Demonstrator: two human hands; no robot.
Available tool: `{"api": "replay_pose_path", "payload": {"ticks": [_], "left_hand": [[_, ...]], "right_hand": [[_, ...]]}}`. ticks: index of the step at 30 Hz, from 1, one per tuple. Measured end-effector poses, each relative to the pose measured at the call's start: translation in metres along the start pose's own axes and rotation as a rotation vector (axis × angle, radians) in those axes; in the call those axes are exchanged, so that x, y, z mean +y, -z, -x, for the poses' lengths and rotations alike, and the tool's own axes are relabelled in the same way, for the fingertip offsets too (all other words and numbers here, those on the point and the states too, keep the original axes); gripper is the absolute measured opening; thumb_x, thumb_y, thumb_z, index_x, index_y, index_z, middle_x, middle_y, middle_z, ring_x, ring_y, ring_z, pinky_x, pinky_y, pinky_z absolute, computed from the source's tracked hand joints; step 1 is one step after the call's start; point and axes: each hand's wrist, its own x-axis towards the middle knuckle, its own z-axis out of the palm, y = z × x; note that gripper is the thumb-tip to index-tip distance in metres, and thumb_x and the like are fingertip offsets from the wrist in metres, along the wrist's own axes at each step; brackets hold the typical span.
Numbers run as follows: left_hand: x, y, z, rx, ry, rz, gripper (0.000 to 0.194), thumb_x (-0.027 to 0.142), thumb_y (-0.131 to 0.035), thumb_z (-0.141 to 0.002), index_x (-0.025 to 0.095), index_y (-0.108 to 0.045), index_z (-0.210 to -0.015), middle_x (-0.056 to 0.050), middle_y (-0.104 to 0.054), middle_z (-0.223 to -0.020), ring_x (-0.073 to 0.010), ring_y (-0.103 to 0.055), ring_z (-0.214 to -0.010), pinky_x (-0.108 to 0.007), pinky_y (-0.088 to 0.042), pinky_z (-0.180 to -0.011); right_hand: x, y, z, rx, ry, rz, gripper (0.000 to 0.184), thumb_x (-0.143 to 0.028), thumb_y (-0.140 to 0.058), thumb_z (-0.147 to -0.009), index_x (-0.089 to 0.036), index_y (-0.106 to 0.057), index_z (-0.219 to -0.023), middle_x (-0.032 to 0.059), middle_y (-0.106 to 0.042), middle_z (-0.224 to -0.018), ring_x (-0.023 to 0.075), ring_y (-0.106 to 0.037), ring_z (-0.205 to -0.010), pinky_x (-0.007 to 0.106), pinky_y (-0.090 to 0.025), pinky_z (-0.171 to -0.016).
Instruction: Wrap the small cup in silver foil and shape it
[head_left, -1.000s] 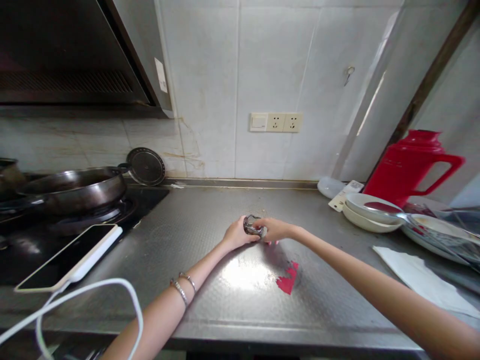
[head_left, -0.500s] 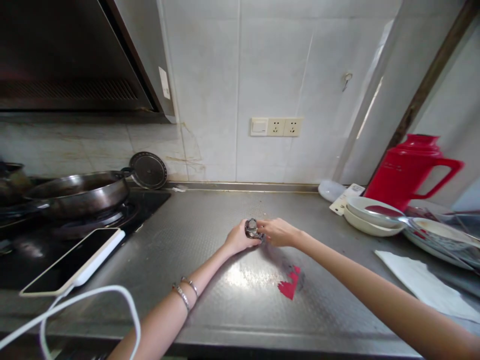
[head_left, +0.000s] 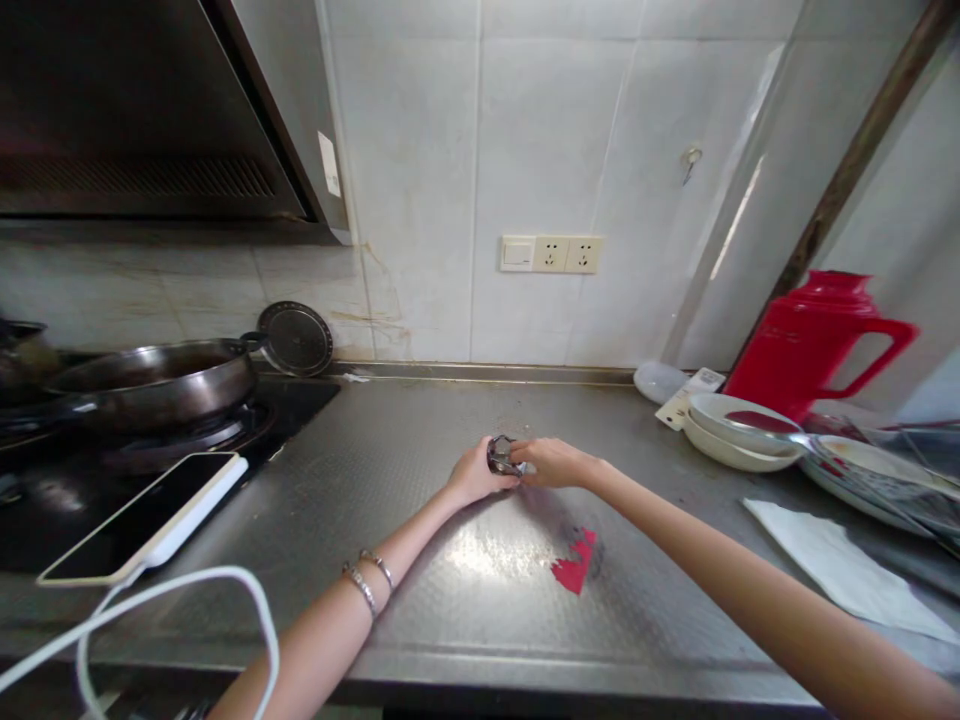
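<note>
My left hand (head_left: pixel 472 473) is wrapped round a small, dark, shiny round container (head_left: pixel 498 453) above the middle of the steel counter. Its opening is turned towards me, and its exact kind is hard to make out. My right hand (head_left: pixel 553 462) is closed, with its fingertips at the right side of the opening. Something pale and shiny shows by those fingertips, too small to name. A torn red scrap (head_left: pixel 574 565) lies on the counter (head_left: pixel 420 600) nearer to me, with dark crumbs around it.
On the left are a stove with a steel pan (head_left: pixel 161 380), a phone (head_left: pixel 142 515) and a looping white cable (head_left: pixel 255 590). To the right stand stacked bowls (head_left: pixel 731 440), a red thermos jug (head_left: pixel 806 345) and a white paper sheet (head_left: pixel 840 560). Wall sockets (head_left: pixel 551 254) are behind.
The right fingers have shifted slightly at the container's opening, and the container has turned a little in the left hand. The whole view has moved slightly.
</note>
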Motion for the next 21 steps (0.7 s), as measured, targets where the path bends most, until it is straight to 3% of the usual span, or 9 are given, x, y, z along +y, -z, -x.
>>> {"api": "replay_pose_path", "payload": {"ticks": [5, 9, 13, 16, 19, 21], "left_hand": [[-0.003, -0.002, -0.001, 0.001, -0.02, 0.074, 0.08, 0.044, -0.085, -0.05, 0.017, -0.054, -0.118, -0.011, -0.068, -0.108, -0.0276, -0.064, -0.098, -0.034, -0.049, -0.081], [-0.001, 0.0, -0.001, 0.019, 0.098, 0.2, 0.094, 0.052, -0.08, -0.056, 0.013, -0.043, -0.133, -0.019, -0.06, -0.126, -0.0325, -0.055, -0.118, -0.04, -0.042, -0.098], [0.005, 0.011, -0.008, 0.187, 0.202, 0.544, 0.069, 0.054, -0.062, -0.077, 0.013, -0.048, -0.131, -0.018, -0.056, -0.132, -0.0279, -0.052, -0.124, -0.036, -0.037, -0.105], [0.013, 0.023, -0.02, 0.251, 0.194, 0.605, 0.051, 0.053, -0.05, -0.084, 0.014, -0.059, -0.116, -0.015, -0.061, -0.127, -0.0253, -0.051, -0.125, -0.034, -0.038, -0.104], [0.024, 0.034, -0.03, 0.195, 0.259, 0.706, 0.049, 0.052, -0.04, -0.088, 0.012, -0.063, -0.105, -0.016, -0.07, -0.106, -0.0229, -0.066, -0.099, -0.033, -0.05, -0.086], [0.033, 0.039, -0.034, -0.087, 0.442, 0.99, 0.056, 0.057, -0.038, -0.087, 0.01, -0.065, -0.098, -0.014, -0.072, -0.081, -0.0206, -0.067, -0.069, -0.033, -0.052, -0.067]], "right_hand": [[0.0, 0.003, 0.0, -0.01, -0.021, -0.024, 0.012, -0.023, -0.057, -0.083, -0.02, -0.065, -0.091, 0.0048, -0.068, -0.102, 0.0192, -0.065, -0.087, 0.023, -0.04, -0.064], [-0.001, -0.003, 0.008, 0.028, -0.067, 0.012, 0.017, -0.027, -0.053, -0.089, -0.025, -0.063, -0.102, 0.0028, -0.067, -0.11, 0.0196, -0.066, -0.091, 0.023, -0.041, -0.065], [0.0, -0.009, 0.02, 0.081, -0.091, 0.09, 0.02, -0.029, -0.049, -0.092, -0.029, -0.059, -0.109, 0.0009, -0.063, -0.119, 0.0176, -0.066, -0.089, 0.023, -0.041, -0.064], [-0.002, -0.005, 0.026, 0.128, -0.058, 0.177, 0.02, -0.031, -0.043, -0.096, -0.026, -0.058, -0.108, 0.0017, -0.063, -0.119, 0.0165, -0.064, -0.091, 0.022, -0.04, -0.062], [-0.005, 0.006, 0.028, 0.181, 0.014, 0.279, 0.025, -0.027, -0.035, -0.099, -0.025, -0.057, -0.112, 0.0041, -0.06, -0.122, 0.0163, -0.06, -0.095, 0.022, -0.039, -0.061], [-0.008, 0.012, 0.026, 0.206, 0.066, 0.361, 0.029, -0.023, -0.031, -0.1, -0.024, -0.055, -0.116, 0.0061, -0.059, -0.125, 0.0165, -0.058, -0.093, 0.023, -0.039, -0.061]]}}
